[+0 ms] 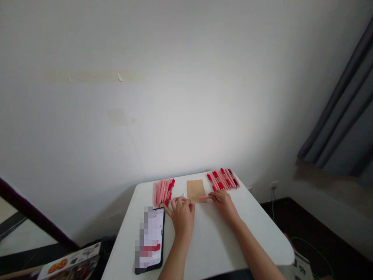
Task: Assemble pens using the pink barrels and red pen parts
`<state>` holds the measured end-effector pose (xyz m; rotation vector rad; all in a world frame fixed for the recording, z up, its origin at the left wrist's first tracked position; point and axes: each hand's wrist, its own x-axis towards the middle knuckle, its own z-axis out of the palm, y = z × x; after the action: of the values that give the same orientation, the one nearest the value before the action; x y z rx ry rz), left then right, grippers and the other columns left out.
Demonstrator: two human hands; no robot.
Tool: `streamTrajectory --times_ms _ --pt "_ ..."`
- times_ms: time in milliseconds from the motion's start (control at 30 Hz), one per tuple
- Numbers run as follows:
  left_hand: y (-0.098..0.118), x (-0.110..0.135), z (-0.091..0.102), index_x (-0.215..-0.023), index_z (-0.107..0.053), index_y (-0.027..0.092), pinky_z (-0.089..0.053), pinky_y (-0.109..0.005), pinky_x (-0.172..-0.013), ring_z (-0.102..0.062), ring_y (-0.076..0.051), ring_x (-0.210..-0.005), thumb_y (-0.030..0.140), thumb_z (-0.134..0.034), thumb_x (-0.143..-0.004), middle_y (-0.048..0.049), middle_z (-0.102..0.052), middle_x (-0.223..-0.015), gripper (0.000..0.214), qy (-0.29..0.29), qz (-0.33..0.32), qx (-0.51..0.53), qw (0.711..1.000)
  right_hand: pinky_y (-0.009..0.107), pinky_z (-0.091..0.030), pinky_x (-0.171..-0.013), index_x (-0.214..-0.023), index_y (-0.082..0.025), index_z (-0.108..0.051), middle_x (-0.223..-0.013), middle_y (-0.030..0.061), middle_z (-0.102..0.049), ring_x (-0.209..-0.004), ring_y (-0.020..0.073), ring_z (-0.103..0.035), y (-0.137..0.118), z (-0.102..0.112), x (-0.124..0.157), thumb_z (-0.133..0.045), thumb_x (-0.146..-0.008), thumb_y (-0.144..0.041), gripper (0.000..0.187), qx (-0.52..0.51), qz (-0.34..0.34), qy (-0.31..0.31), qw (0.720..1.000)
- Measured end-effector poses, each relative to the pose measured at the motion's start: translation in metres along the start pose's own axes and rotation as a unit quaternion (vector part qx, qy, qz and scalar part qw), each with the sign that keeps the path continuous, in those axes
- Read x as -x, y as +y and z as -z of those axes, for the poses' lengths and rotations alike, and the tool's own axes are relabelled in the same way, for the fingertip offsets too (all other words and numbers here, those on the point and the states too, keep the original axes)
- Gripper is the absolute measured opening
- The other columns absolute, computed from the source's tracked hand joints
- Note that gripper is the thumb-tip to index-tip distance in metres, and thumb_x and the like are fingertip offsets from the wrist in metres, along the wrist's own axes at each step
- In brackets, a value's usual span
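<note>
My right hand [223, 203] pinches a pink pen [204, 197], which points left across the lower edge of a brown paper sheet [196, 188]. My left hand [183, 214] rests palm down on the table, fingers bent and apart, its thumb side by the paper's lower left corner. A small white piece [184, 195] shows just beyond its fingertips; whether they touch it is unclear. Left of the paper lies a row of pink and red pens [162, 192]. A second row of pink, red and black pens [223, 179] lies at the back right.
A phone [151, 239] with its screen lit lies at the left of the white table [212, 249]. The table's back edge is near the wall [186, 97]. A printed box [72, 262] is low at the left. A grey curtain [344, 128] hangs at the right.
</note>
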<state>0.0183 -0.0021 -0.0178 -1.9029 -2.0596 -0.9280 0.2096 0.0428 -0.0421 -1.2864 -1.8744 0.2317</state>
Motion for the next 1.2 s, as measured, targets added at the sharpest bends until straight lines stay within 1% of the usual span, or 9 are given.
streamTrajectory --times_ms 200,433,633,733,867,1033,1200 --pt "0.0 0.0 0.001 -0.079 -0.069 0.026 -0.015 -0.063 -0.107 -0.043 -0.026 -0.111 0.032 -0.06 -0.077 -0.0034 -0.064 -0.101 0.012 -0.026 0.009 0.008 1.0 0.032 -0.043 -0.078 -0.095 -0.023 -0.073 -0.087 0.0074 -0.069 -0.087 0.0221 -0.058 0.001 -0.001 0.0 -0.049 -0.091 -0.037 0.028 -0.002 0.003 0.005 1.0" --pt "0.002 -0.001 0.005 -0.08 -0.069 0.027 -0.012 -0.065 -0.106 -0.046 -0.026 -0.11 0.034 -0.064 -0.075 -0.0021 -0.064 -0.102 0.01 -0.011 -0.008 0.044 0.999 0.033 -0.042 -0.08 -0.095 -0.025 -0.073 -0.088 0.0065 -0.069 -0.089 0.0227 -0.056 0.004 -0.002 0.0 -0.05 -0.091 -0.037 0.027 0.007 0.0 0.009 1.0" --pt "0.005 -0.003 0.008 -0.09 -0.071 0.032 -0.025 -0.053 -0.104 -0.048 -0.023 -0.109 0.032 -0.065 -0.075 -0.0014 -0.065 -0.105 0.016 -0.023 -0.012 0.093 0.995 0.037 -0.038 -0.085 -0.094 -0.029 -0.074 -0.088 0.0054 -0.069 -0.093 0.0245 -0.054 -0.007 0.002 0.001 -0.055 -0.089 -0.038 0.021 0.021 0.023 -0.002 1.0" --pt "0.007 -0.004 0.009 -0.088 -0.072 0.034 -0.022 -0.054 -0.105 -0.048 -0.023 -0.109 0.034 -0.063 -0.078 -0.0015 -0.065 -0.105 0.013 -0.036 -0.019 0.11 0.993 0.038 -0.037 -0.085 -0.094 -0.031 -0.074 -0.087 0.0043 -0.07 -0.094 0.0248 -0.052 -0.011 0.003 0.002 -0.057 -0.088 -0.036 0.019 0.018 0.033 -0.014 0.999" --pt "0.008 -0.003 0.009 -0.083 -0.073 0.033 -0.018 -0.057 -0.107 -0.048 -0.023 -0.109 0.034 -0.064 -0.078 -0.0018 -0.066 -0.104 0.01 -0.044 -0.024 0.118 0.992 0.038 -0.036 -0.086 -0.093 -0.031 -0.074 -0.086 0.0042 -0.07 -0.094 0.0244 -0.051 -0.011 0.003 0.002 -0.057 -0.088 -0.036 0.019 0.01 0.041 -0.014 0.999" --pt "0.008 -0.003 0.011 -0.082 -0.073 0.033 -0.02 -0.056 -0.107 -0.048 -0.023 -0.11 0.027 -0.067 -0.075 -0.0005 -0.066 -0.104 0.011 -0.047 -0.01 0.111 0.993 0.038 -0.037 -0.086 -0.093 -0.03 -0.074 -0.088 0.0053 -0.07 -0.095 0.0247 -0.052 -0.009 0.003 0.001 -0.054 -0.09 -0.038 0.022 0.013 0.03 -0.001 0.999" --pt "0.008 -0.004 0.012 -0.08 -0.073 0.031 -0.019 -0.058 -0.106 -0.047 -0.024 -0.111 0.025 -0.067 -0.074 -0.0016 -0.066 -0.105 0.01 -0.059 -0.009 0.111 0.992 0.038 -0.037 -0.086 -0.093 -0.031 -0.074 -0.087 0.0039 -0.07 -0.094 0.0243 -0.052 -0.008 0.002 0.001 -0.057 -0.088 -0.037 0.019 0.011 0.031 -0.003 0.999"
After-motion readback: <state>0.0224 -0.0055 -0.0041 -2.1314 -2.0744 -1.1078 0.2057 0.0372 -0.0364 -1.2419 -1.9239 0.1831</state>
